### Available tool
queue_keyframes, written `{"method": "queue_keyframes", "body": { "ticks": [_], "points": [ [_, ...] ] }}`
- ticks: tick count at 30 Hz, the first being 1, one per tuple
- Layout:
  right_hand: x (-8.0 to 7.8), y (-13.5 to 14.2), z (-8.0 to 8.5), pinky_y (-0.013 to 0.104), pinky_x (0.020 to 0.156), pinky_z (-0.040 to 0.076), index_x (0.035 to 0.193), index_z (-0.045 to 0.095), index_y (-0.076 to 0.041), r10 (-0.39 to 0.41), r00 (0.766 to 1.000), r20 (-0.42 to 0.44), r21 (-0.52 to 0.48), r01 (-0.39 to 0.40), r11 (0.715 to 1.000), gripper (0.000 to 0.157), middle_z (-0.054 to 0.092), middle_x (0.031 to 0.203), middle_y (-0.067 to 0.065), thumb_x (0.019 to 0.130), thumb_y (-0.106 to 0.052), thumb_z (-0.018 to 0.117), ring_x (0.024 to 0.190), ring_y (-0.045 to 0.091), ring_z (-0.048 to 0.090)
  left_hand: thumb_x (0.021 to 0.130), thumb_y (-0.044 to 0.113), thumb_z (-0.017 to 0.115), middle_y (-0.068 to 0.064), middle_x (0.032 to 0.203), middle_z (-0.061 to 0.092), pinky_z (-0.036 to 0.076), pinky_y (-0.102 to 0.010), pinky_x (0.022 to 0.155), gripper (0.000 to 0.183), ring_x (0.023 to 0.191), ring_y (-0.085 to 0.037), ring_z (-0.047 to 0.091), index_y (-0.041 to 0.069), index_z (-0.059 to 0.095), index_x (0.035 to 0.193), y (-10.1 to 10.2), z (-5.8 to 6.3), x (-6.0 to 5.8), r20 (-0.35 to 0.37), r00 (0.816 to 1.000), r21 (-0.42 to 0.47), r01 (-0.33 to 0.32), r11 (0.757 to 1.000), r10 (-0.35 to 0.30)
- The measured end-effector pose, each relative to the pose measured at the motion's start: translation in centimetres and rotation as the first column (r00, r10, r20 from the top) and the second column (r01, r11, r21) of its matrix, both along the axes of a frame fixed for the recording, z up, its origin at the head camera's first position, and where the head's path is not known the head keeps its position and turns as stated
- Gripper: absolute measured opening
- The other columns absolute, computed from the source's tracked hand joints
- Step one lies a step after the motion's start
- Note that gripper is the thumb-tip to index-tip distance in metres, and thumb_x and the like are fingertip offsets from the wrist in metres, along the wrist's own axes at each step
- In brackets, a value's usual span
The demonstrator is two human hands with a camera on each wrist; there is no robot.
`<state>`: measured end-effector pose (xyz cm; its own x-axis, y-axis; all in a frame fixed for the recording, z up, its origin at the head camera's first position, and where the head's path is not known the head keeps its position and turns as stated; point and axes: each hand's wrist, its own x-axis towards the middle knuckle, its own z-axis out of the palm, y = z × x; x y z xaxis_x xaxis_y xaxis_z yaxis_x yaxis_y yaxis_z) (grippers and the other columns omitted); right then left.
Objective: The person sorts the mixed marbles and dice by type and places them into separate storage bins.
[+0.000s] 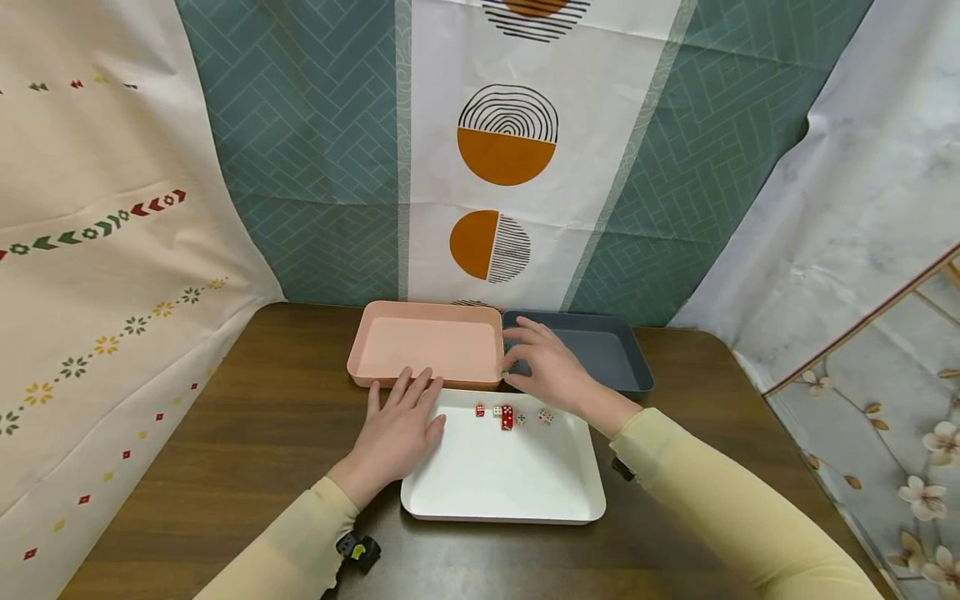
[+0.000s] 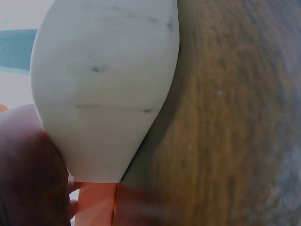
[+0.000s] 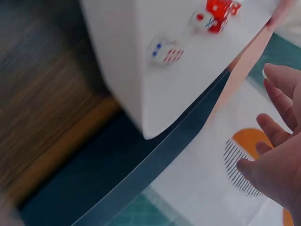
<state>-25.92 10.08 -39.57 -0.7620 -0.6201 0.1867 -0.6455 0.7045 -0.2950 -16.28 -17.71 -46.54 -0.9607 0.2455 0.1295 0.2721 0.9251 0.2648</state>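
My left hand rests on the left rim of a white tray, fingers extended toward the pink tray. Along the far side of the white tray lie several dice: red dice, one more red die and white dice. My right hand hovers over the left part of a dark blue tray, thumb and fingertips apart. Tiny green dice show by its thumb tip. In the right wrist view the hand has spread, bent fingers with nothing visible between them.
The pink and blue trays stand side by side at the back of the brown wooden table. A patterned curtain hangs right behind them. Cloths hang on both sides. The white tray's wall fills much of the left wrist view.
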Motion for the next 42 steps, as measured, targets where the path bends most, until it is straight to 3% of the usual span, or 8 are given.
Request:
{"method": "queue_keyframes", "body": {
  "ticks": [9, 20, 42],
  "points": [
    [-1.6, 2.6, -0.8, 0.062, 0.131, 0.023, 0.102, 0.084, -0.016, -0.121, 0.992, -0.039, 0.043, 0.123, 0.991, 0.006, 0.059, 0.159, 0.017, 0.097, -0.016, 0.088, 0.163, 0.041, 0.032, 0.114, 0.042, 0.059, -0.011, 0.179, 0.034, 0.011, -0.079, 0.126, 0.066, 0.168, -0.040, 0.019, 0.012, 0.043, 0.171, 0.1, 0.1, 0.0, 0.006, 1.000, -0.014, -0.002, 1.000, 0.002],
    [-3.1, 3.2, -1.6, 0.061, 0.131, 0.024, 0.107, 0.085, -0.011, -0.229, 0.973, -0.027, 0.133, 0.230, 0.964, 0.010, 0.060, 0.158, 0.019, 0.099, -0.017, 0.086, 0.161, 0.042, 0.035, 0.115, 0.043, 0.058, -0.011, 0.180, 0.032, 0.010, -0.079, 0.126, 0.067, 0.168, -0.040, 0.018, 0.013, 0.041, 0.172, 0.0, -0.1, -0.1, 0.020, 1.000, -0.021, -0.005, 1.000, 0.006],
    [-6.0, 3.1, -3.6, 0.059, 0.130, 0.028, 0.108, 0.085, -0.012, -0.235, 0.972, -0.007, 0.261, 0.229, 0.938, 0.011, 0.063, 0.154, 0.019, 0.101, -0.020, 0.083, 0.156, 0.044, 0.041, 0.115, 0.043, 0.058, -0.009, 0.180, 0.032, 0.009, -0.078, 0.127, 0.066, 0.169, -0.038, 0.016, 0.014, 0.041, 0.172, 0.2, 0.0, 0.0, 0.026, 1.000, -0.011, -0.011, 1.000, 0.011]
  ]
}}
